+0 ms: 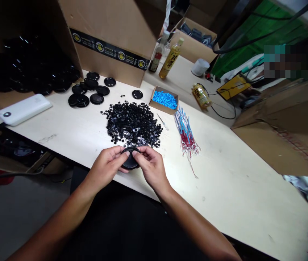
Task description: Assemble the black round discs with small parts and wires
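Note:
Both hands grip one round black plastic disc [130, 162] at the table's near edge. My left hand [109, 163] closes on its left side, thumb on the upper face. From the right, my right hand [150, 164] pinches the same disc, its thumb pressing close beside the other. The fingers underneath are mostly hidden. Just beyond lies a heap of small black plastic pieces [132, 121]. Several similar black discs [96, 98] rest farther back on the left, and a single disc [137, 94] sits near the big carton.
A small box of blue pieces [165, 99], a thin pointed tool [163, 122] and a bundle of wires [185, 132] lie to the right. A white power bank [25, 108] is at left. Behind stand a large carton [110, 32] and bottles [171, 58]; another carton [284, 123] is at right.

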`<state>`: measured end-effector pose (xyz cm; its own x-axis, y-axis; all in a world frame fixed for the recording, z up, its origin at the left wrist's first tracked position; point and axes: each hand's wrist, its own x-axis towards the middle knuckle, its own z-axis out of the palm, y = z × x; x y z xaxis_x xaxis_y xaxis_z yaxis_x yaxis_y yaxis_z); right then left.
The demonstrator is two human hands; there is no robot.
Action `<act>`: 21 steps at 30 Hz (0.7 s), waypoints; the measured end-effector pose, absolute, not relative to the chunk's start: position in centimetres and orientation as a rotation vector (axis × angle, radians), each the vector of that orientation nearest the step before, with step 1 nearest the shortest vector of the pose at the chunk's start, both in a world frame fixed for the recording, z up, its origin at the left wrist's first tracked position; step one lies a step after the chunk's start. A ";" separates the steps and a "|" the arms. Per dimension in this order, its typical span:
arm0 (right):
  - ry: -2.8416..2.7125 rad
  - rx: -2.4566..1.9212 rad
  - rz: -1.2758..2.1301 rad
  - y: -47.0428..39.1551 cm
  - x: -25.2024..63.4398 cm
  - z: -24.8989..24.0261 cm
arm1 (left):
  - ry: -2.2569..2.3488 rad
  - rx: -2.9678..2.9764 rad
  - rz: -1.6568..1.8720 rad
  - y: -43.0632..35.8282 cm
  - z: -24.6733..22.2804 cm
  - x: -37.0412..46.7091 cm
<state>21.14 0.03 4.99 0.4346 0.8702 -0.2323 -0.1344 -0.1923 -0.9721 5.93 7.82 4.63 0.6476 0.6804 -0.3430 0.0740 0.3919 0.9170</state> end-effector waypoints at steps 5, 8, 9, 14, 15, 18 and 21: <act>-0.613 -1.457 1.084 0.4 21.1 4.8 | 0.796 1.171 0.425 7.5 4.6 6.0; -0.605 -1.451 1.070 0.5 20.9 4.8 | 0.792 1.190 0.431 7.3 4.4 6.0; -0.601 -1.450 1.066 0.5 20.8 4.7 | 0.792 1.200 0.435 7.3 4.4 6.0; -0.565 -1.441 1.074 0.6 20.5 4.7 | 0.796 1.241 0.452 7.2 4.1 5.9; -0.563 -1.438 1.082 0.6 20.5 4.7 | 0.798 1.237 0.455 7.2 4.1 5.8; -0.570 -1.423 1.115 0.6 20.8 4.8 | 0.796 1.205 0.458 7.2 4.1 5.8; -0.580 -1.411 1.138 0.6 21.1 4.9 | 0.790 1.174 0.458 7.2 4.2 5.8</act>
